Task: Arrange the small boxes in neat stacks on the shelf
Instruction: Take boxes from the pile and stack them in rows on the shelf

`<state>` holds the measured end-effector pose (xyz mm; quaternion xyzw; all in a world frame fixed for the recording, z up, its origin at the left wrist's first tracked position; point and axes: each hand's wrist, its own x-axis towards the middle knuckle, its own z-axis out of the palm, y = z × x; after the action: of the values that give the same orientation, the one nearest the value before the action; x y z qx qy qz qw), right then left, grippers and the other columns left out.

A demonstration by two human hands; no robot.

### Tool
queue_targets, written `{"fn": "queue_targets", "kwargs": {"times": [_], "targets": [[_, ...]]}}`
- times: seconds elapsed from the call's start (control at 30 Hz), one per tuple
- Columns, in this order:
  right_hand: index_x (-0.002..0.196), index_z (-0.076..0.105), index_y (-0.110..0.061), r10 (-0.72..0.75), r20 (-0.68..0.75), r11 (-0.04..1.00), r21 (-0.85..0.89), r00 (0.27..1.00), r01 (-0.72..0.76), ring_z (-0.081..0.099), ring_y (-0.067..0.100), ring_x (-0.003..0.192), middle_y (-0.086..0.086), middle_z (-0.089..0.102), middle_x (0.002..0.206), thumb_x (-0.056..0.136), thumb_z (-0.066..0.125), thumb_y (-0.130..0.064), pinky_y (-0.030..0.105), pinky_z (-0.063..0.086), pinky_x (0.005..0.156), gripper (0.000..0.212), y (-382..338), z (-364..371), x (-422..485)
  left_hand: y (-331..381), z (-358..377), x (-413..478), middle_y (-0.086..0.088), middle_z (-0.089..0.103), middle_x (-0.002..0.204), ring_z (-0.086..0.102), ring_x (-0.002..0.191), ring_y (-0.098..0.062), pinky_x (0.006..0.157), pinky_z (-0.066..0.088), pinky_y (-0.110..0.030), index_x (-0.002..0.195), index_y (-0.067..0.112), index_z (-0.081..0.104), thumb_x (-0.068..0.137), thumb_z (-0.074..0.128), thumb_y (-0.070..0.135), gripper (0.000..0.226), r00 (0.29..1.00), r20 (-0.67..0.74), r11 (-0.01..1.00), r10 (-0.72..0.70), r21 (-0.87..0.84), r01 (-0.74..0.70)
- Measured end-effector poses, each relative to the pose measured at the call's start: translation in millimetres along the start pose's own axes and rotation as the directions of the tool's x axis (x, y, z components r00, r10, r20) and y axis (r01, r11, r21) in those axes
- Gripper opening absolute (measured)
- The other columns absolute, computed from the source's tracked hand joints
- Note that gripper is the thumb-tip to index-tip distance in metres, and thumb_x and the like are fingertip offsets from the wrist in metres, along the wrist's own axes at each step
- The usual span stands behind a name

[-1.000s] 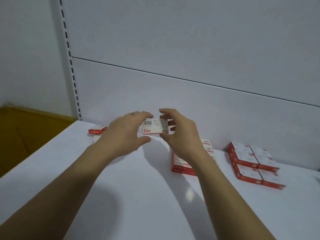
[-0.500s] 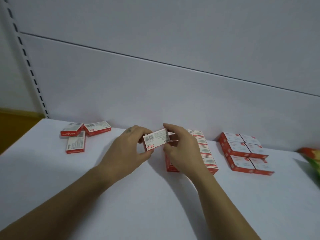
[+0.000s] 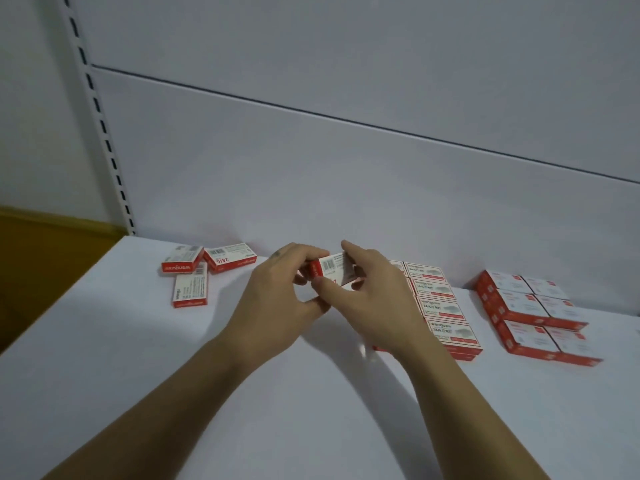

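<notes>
A small red and white box (image 3: pixel 330 270) with a barcode is held above the white shelf (image 3: pixel 104 358), near the back wall. My left hand (image 3: pixel 277 299) pinches its left end with thumb and fingers. My right hand (image 3: pixel 377 296) grips its right end. Just right of my hands lies a neat stack of the same boxes (image 3: pixel 446 315), partly hidden by my right hand. Farther right stands a second neat stack (image 3: pixel 530 311). Three loose boxes (image 3: pixel 191 289) lie scattered at the back left.
The shelf's white back panel (image 3: pixel 346 185) rises right behind the boxes. A slotted upright (image 3: pixel 104 133) runs up at the left. Beyond the shelf's left edge is a yellow-brown surface (image 3: pixel 41 258).
My hands have turned the held box, so its red end now faces left, and brought it slightly lower. The camera has swung, so the loose boxes at the left came into view.
</notes>
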<state>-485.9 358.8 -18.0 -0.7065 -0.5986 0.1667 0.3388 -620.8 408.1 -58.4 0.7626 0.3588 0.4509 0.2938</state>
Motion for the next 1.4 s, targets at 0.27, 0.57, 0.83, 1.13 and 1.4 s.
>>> {"fn": "queue_targets", "kwargs": {"times": [0.27, 0.57, 0.83, 1.13, 1.4], "targets": [[0.130, 0.058, -0.023, 0.024, 0.062, 0.884, 0.466, 0.998, -0.050, 0.065, 0.010, 0.107, -0.006, 0.068, 0.116, 0.081, 0.065, -0.027, 0.028, 0.053, 0.091, 0.050, 21, -4, -14, 0, 6, -1, 0.007, 0.056, 0.110, 0.054, 0.106, -0.011, 0.085, 0.046, -0.018, 0.112, 0.024, 0.062, 0.073, 0.081, 0.027, 0.043, 0.980, 0.052, 0.981, 0.193, -0.008, -0.193], [0.118, 0.063, -0.005, 0.060, 0.107, 0.483, 0.867, 0.992, -0.123, 0.068, 0.036, 0.099, 0.022, 0.071, 0.103, 0.096, 0.039, -0.009, 0.043, 0.056, 0.082, 0.032, 16, -7, -14, 7, -11, 3, 0.024, 0.065, 0.093, 0.061, 0.093, -0.003, 0.076, 0.053, -0.017, 0.097, 0.033, 0.058, 0.067, 0.084, 0.030, 0.040, 0.991, 0.127, 0.984, -0.035, -0.169, 0.056], [0.102, 0.072, -0.012, 0.129, -0.035, 0.671, 0.739, 0.991, -0.061, 0.070, 0.025, 0.093, 0.008, 0.075, 0.095, 0.093, 0.054, -0.006, 0.037, 0.058, 0.077, 0.021, 17, -5, -16, 6, -14, 2, 0.017, 0.067, 0.089, 0.065, 0.089, -0.008, 0.074, 0.057, -0.025, 0.097, 0.033, 0.060, 0.065, 0.087, 0.021, 0.043, 0.982, 0.157, 0.960, -0.107, -0.241, 0.143], [0.104, 0.072, -0.018, 0.104, -0.082, 0.771, 0.636, 0.991, -0.028, 0.071, 0.017, 0.086, -0.001, 0.076, 0.091, 0.091, 0.057, -0.005, 0.025, 0.057, 0.071, 0.023, 20, -5, -13, 5, -14, 4, 0.015, 0.071, 0.092, 0.068, 0.090, -0.011, 0.076, 0.056, -0.023, 0.098, 0.034, 0.062, 0.065, 0.086, 0.019, 0.044, 0.977, 0.180, 0.952, -0.118, -0.258, 0.162], [0.123, 0.062, -0.023, -0.373, -0.079, 0.915, -0.193, 0.924, 0.353, 0.054, 0.004, 0.107, -0.009, 0.061, 0.116, 0.077, 0.070, -0.021, 0.012, 0.039, 0.091, 0.047, 29, -8, -13, 4, -12, 2, 0.014, 0.071, 0.088, 0.066, 0.085, -0.006, 0.078, 0.054, -0.021, 0.101, 0.031, 0.064, 0.065, 0.087, 0.023, 0.044, 0.990, 0.135, 0.986, -0.040, -0.153, 0.060]]}}
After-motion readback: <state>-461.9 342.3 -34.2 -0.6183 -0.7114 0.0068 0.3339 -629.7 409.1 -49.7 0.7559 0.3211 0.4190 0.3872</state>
